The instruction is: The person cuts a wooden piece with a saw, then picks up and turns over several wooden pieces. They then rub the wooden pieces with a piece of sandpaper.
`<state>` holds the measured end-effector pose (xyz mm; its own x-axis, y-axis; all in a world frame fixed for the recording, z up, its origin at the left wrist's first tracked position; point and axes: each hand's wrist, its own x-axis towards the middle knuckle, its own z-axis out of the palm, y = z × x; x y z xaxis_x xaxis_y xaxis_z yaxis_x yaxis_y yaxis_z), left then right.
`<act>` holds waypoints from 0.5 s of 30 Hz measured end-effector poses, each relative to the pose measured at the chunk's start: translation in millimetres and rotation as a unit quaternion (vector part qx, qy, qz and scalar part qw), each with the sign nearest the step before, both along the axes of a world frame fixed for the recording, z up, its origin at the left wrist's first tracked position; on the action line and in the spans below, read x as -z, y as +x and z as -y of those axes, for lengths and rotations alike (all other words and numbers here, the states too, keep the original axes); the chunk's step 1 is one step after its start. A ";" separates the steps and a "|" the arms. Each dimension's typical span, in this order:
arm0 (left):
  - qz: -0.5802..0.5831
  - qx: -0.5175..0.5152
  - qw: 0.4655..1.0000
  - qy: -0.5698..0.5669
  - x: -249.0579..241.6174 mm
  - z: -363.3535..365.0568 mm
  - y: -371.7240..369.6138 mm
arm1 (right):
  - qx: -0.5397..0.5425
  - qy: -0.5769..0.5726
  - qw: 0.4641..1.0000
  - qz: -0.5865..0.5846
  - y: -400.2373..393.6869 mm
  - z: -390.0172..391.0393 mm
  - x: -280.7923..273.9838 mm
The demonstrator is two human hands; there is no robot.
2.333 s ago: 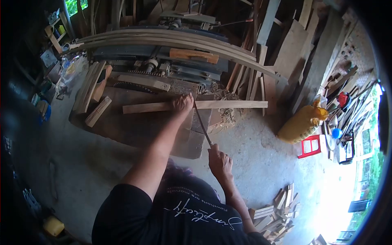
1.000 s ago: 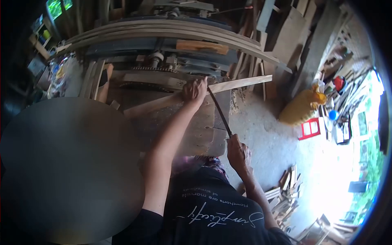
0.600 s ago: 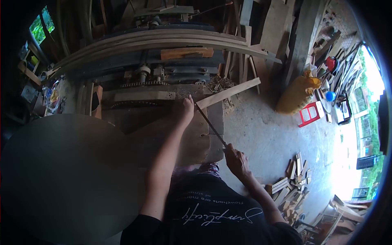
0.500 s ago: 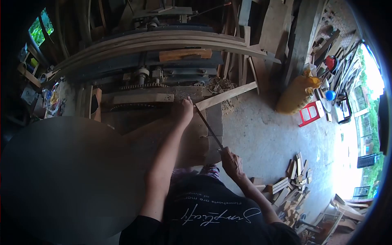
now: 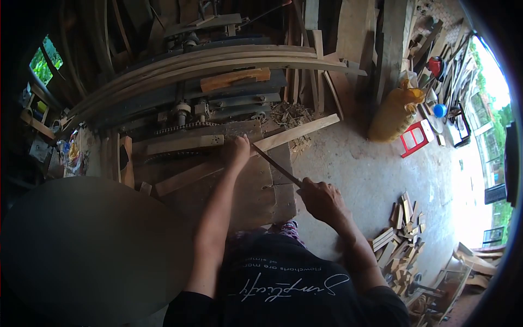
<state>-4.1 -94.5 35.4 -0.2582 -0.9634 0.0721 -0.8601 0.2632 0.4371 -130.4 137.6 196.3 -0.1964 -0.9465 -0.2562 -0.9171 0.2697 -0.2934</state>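
Note:
A long pale wooden board (image 5: 297, 134) lies slantwise over the worn wooden workbench (image 5: 256, 191), its right end sticking out past the bench edge. My left hand (image 5: 238, 150) is closed on the board near its middle, with the fingertips partly hidden from above. In my right hand (image 5: 322, 200) I grip the handle end of a saw (image 5: 278, 167). Its narrow dark blade shows nearly edge-on and runs up to the board, just right of my left hand. The handle is mostly covered by my fingers.
Behind the bench, long curved planks (image 5: 218, 57) rest across machinery with a chain (image 5: 182, 128). Wood shavings (image 5: 291, 115) lie by the bench corner. On the floor to the right are a yellow sack (image 5: 393, 114), a red stool (image 5: 417, 139) and a heap of offcuts (image 5: 400, 245).
My right hand has pushed forward and up with the saw, closer to the board. My left hand stays on the board. The whole view has shifted slightly.

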 end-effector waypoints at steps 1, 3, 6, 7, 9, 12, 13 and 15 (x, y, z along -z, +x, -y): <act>-0.009 0.011 1.000 0.006 0.9 5.4 1.5 | 0.003 -0.001 1.000 0.004 -1.3 0.1 -0.9; -0.007 0.017 1.000 0.002 -3.9 6.1 4.0 | 0.027 -0.007 1.000 0.012 1.0 -8.7 17.9; -0.017 0.020 0.999 0.019 -7.3 11.7 5.2 | 0.049 -0.064 0.996 0.046 4.0 -27.9 66.6; -0.024 0.019 0.999 0.030 -7.7 11.3 5.2 | 0.047 -0.085 0.994 0.055 4.0 -31.4 80.6; -0.028 0.026 0.999 0.037 -13.9 8.5 6.1 | 0.043 -0.107 0.991 0.064 6.1 -38.0 95.0; 0.005 -0.015 0.998 -0.060 -6.9 -12.6 -1.3 | 0.066 -0.084 0.990 0.087 16.4 -39.5 97.7; 0.042 -0.028 0.997 -0.063 -21.9 -23.2 -3.2 | 0.076 -0.072 0.989 0.103 21.3 -39.4 89.5; 0.036 -0.045 0.992 -0.116 9.6 -24.2 -8.0 | 0.093 -0.050 0.987 0.121 22.1 -41.2 72.5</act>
<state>-12.1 -70.3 25.8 -0.1846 -0.9421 0.2798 -0.9114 0.2707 0.3100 -108.2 178.8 123.8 -0.3130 -0.9231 -0.2235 -0.7542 0.3846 -0.5322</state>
